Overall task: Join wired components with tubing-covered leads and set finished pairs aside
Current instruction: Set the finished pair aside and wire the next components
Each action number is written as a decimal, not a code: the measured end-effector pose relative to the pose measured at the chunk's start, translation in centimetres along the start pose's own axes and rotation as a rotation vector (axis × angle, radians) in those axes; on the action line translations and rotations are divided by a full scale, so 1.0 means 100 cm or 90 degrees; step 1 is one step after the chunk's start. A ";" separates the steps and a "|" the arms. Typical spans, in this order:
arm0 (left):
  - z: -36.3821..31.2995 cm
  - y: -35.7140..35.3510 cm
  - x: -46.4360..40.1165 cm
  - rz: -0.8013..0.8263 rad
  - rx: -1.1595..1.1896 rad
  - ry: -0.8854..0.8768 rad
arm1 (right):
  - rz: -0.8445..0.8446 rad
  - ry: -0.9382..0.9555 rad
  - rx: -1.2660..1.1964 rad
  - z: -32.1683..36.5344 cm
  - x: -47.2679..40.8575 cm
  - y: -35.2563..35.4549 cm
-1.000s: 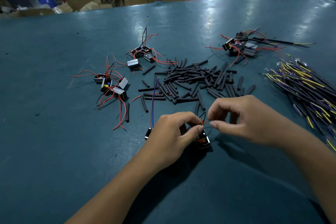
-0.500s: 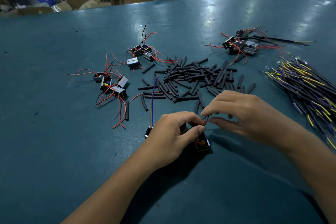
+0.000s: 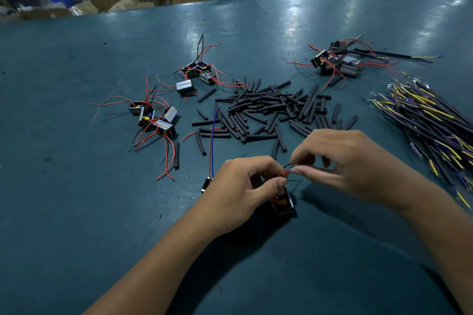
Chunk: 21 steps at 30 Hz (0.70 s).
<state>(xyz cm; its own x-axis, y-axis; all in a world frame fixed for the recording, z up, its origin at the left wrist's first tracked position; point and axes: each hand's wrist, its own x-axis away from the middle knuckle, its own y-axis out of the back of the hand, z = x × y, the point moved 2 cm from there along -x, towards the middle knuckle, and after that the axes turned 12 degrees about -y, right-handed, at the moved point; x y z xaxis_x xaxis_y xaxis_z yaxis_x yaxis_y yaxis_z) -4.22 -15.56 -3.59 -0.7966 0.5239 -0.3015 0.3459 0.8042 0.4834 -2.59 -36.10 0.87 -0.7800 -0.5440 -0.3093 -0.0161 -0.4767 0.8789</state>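
Note:
Near the table's front, my left hand [image 3: 240, 186] pinches thin red leads [image 3: 286, 173] rising from a small black component [image 3: 282, 203] that lies on the table under its fingers. My right hand [image 3: 343, 161] pinches the same red lead ends between thumb and forefinger, fingertip to fingertip with the left. A second black component [image 3: 206, 185] peeks out at the left hand's far side, with a blue wire [image 3: 213, 135] running away from it. A pile of black tubing pieces [image 3: 276, 110] lies just beyond both hands.
Groups of wired components lie at the left [image 3: 153, 116], centre back [image 3: 197, 75] and right back [image 3: 335, 61]. A bundle of purple and yellow wires [image 3: 430, 120] lies at the right on the green table [image 3: 76, 212]. Cardboard boxes and red stools stand beyond the far edge.
My right hand has closed in on the red lead ends and shifted its pinch slightly. My left hand and the component stay in place.

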 end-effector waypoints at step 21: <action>-0.001 -0.002 0.000 -0.021 -0.039 0.012 | 0.007 -0.015 0.004 0.005 0.001 -0.005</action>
<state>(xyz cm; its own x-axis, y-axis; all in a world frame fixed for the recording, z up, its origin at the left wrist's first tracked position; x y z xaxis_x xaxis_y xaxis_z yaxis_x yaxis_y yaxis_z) -4.35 -15.70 -3.63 -0.8165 0.4915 -0.3030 0.2888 0.8021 0.5227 -2.94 -35.54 0.57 -0.7945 -0.5333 -0.2905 -0.0110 -0.4657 0.8849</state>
